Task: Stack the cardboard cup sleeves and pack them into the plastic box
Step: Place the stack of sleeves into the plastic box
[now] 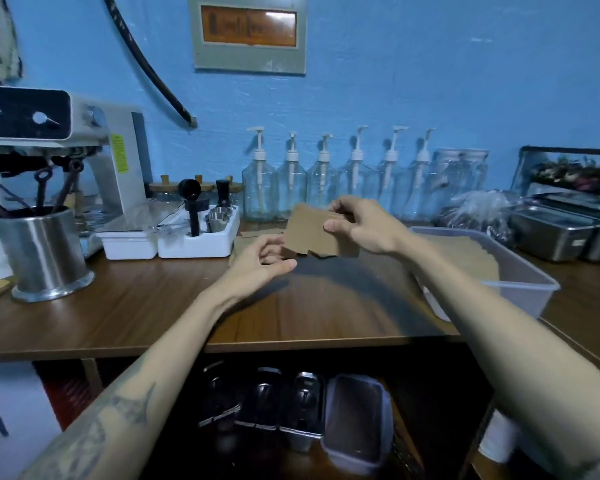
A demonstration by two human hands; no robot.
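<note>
Because the plastic box (520, 271) sits on the wooden counter (153, 306) at the person's right, already lined with flat sleeves, packing needs only a short sideways transfer. 1 small stack of cardboard cup sleeves (317, 233) is held above the counter, apparently for edge alignment. Right hand (364, 226) pinches its upper right corner, thumb in front. Left hand (262, 259) cups the lower left edge, fingers loosely curled. More loose sleeves (257, 234) lie behind.

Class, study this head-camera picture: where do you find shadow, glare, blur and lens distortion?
Head view: a dark shadow falls on the wooden counter beneath the cardboard sleeves; glare washes out the framed wall sign; the pump bottles look soft; the wide lens bows the counter edge.
</note>
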